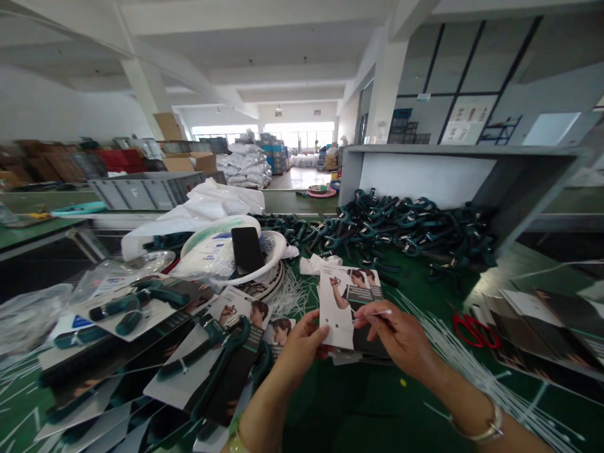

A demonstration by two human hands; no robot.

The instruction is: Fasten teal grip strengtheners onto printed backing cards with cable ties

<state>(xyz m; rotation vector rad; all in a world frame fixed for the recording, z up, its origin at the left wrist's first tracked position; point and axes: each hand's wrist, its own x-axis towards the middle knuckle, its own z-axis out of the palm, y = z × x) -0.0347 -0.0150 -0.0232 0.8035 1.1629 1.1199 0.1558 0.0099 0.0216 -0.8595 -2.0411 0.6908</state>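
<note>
A printed card (340, 314) with small punched holes stands tilted in front of me, over a stack of similar cards. My left hand (304, 343) pinches its lower left edge between thumb and fingers. At the card's right side, my right hand (401, 336) holds a thin white cable tie (381, 313) between its fingers, the tip near the holes. Left of my hands lie cards with dark green hand grips (226, 352) attached, piled on one another.
Loose green grips (406, 226) heap up at the back by a grey bin (533, 201). White ties (457, 352), red scissors (476, 331) and more cards (542, 333) lie right. A phone (248, 250) rests on a white bowl (271, 258) at left.
</note>
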